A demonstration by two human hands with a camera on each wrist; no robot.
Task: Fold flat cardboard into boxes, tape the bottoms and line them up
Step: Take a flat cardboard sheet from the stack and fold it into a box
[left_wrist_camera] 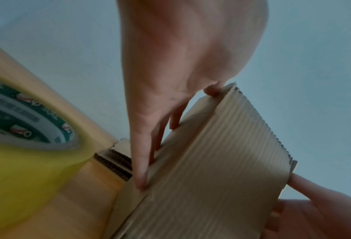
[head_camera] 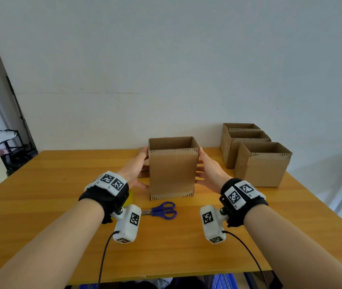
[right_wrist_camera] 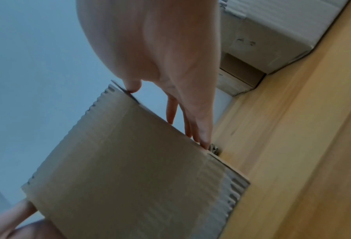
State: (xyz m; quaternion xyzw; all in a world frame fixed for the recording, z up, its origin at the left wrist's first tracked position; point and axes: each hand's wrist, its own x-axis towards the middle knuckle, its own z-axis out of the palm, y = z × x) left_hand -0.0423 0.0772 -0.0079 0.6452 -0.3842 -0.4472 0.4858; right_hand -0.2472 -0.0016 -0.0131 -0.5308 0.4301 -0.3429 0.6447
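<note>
An upright open-topped cardboard box (head_camera: 172,174) stands mid-table between my hands. My left hand (head_camera: 137,170) presses flat against its left side with straight fingers (left_wrist_camera: 142,161). My right hand (head_camera: 207,170) presses flat against its right side, fingers (right_wrist_camera: 199,129) straight along the wall. The box's corrugated front face (left_wrist_camera: 221,161) (right_wrist_camera: 129,169) fills both wrist views. Three finished open boxes (head_camera: 261,163) stand in a row at the back right. A stack of flat cardboard (left_wrist_camera: 117,161) lies behind the left hand.
Blue-handled scissors (head_camera: 161,210) lie on the wooden table (head_camera: 40,195) just in front of the box. A yellow tape roll (left_wrist_camera: 23,145) sits near my left wrist. The wall rises behind the table; a blue crate (head_camera: 224,281) shows under the front edge.
</note>
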